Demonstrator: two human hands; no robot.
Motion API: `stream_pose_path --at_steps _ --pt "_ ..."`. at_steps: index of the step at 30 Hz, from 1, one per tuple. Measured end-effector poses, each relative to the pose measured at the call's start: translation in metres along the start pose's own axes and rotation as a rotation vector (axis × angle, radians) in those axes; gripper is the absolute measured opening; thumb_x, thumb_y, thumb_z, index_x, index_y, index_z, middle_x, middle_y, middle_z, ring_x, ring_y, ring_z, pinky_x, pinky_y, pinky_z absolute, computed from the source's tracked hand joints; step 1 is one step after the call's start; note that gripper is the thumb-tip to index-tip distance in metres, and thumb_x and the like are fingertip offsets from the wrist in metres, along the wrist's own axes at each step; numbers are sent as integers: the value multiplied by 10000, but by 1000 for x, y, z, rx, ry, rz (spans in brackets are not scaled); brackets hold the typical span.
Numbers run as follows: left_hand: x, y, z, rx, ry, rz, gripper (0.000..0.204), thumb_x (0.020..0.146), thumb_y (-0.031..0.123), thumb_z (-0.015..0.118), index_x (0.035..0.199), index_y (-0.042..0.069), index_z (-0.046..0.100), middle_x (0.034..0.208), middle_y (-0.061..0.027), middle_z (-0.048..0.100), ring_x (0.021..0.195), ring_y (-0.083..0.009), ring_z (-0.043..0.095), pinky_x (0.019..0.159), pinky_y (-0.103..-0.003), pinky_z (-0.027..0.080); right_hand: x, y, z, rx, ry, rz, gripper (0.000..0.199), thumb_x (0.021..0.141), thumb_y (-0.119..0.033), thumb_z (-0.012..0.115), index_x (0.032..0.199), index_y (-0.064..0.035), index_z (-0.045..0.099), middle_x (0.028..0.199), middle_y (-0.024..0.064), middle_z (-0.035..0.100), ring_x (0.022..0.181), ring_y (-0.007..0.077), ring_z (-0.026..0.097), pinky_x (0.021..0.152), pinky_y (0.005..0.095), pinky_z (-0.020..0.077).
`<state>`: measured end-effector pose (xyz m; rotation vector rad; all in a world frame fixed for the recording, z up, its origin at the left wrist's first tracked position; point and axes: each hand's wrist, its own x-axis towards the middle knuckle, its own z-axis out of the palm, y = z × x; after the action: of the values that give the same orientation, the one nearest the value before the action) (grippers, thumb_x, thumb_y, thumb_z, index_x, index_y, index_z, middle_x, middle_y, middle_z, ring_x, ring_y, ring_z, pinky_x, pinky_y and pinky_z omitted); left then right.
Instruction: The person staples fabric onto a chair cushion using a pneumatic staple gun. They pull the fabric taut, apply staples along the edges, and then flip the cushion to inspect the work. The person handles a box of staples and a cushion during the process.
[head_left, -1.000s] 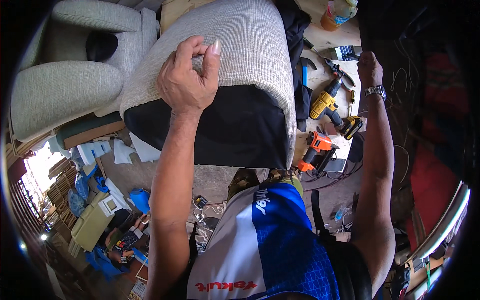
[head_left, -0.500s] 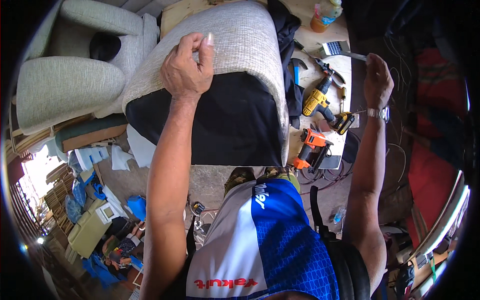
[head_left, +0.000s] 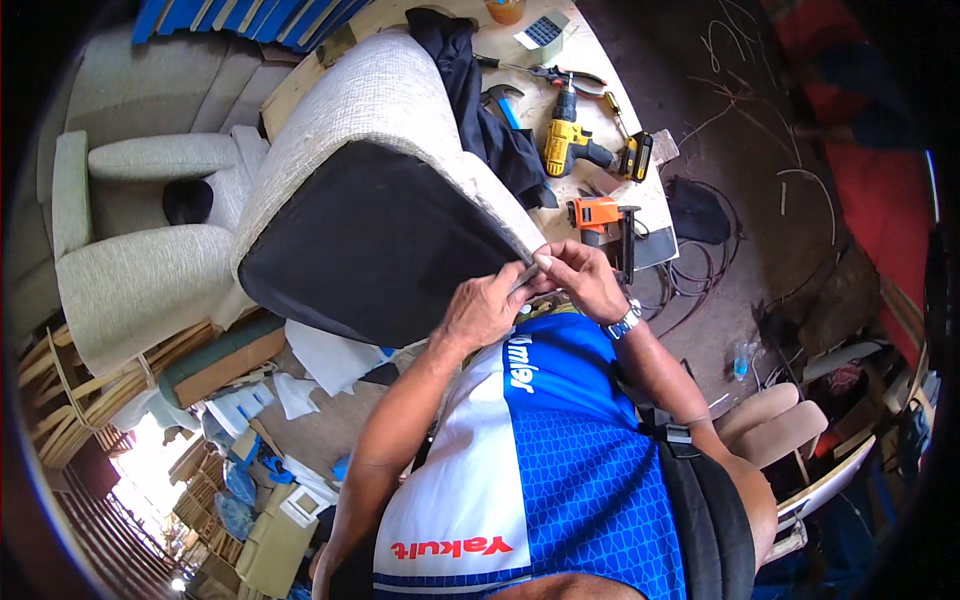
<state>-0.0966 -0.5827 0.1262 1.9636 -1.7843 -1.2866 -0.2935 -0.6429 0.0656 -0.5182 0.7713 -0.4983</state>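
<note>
A rounded upholstered piece [head_left: 340, 115] in light grey woven fabric rests on the wooden table, its end covered with black cloth [head_left: 370, 240]. At the near right corner of that end my two hands meet. My left hand [head_left: 482, 308] is closed, its fingertips pinched together at the corner. Just beside it, my right hand [head_left: 585, 280] pinches with thumb and forefinger by the fabric edge. A thin greyish thing shows between the fingertips; its kind cannot be made out.
On the table lie an orange staple gun [head_left: 595, 213], a yellow drill [head_left: 566, 140], a blue-handled hammer [head_left: 505, 100], pliers [head_left: 560, 73] and bunched black cloth [head_left: 475, 110]. A hose [head_left: 700, 280] coils on the floor at right. A grey armchair [head_left: 150, 250] stands left.
Both hands have come down and together at the piece's near corner. My right hand has left the table's far right side, where it held a thin light strip. The view has shifted.
</note>
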Motion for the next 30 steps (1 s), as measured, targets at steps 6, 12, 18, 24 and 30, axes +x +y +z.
stream_pose_path --at_steps 6,12,18,24,30 --pt "-45 -32 10 -73 144 -140 315 1061 361 512 1133 60 575 863 -244 704 854 -488 680 723 -568 523 27 135 -132 -1154 733 33 613 838 -372 757 1267 40 611 1243 315 636 1168 447 620 1002 516 499" --pt "-99 -70 2 -41 176 -258 406 1069 418 490 942 36 544 733 -252 641 772 -503 643 644 -580 458 86 193 -159 -1212 817 432 815 745 -580 806 1236 23 563 1253 283 643 1111 450 676 956 524 553" --pt "-143 -99 7 -66 215 -223 383 1060 365 531 924 15 604 793 -166 678 761 -376 684 691 -474 520 108 188 -202 -1022 676 304 485 794 -322 789 1123 10 660 934 193 743 850 318 731 775 411 567" --pt "-175 -181 19 -482 292 -180 282 1072 217 484 1233 -5 551 970 -158 746 833 -248 747 770 -392 592 34 173 -229 -874 833 45 525 843 -378 748 1080 87 689 889 169 734 784 264 675 752 396 536" --pt "-181 -196 -27 -526 560 32 161 997 195 664 1034 41 632 860 -49 662 740 -103 611 693 -294 516 -100 98 5 -843 953 -339 448 983 -414 699 1184 -14 692 826 12 677 695 95 591 619 297 457"
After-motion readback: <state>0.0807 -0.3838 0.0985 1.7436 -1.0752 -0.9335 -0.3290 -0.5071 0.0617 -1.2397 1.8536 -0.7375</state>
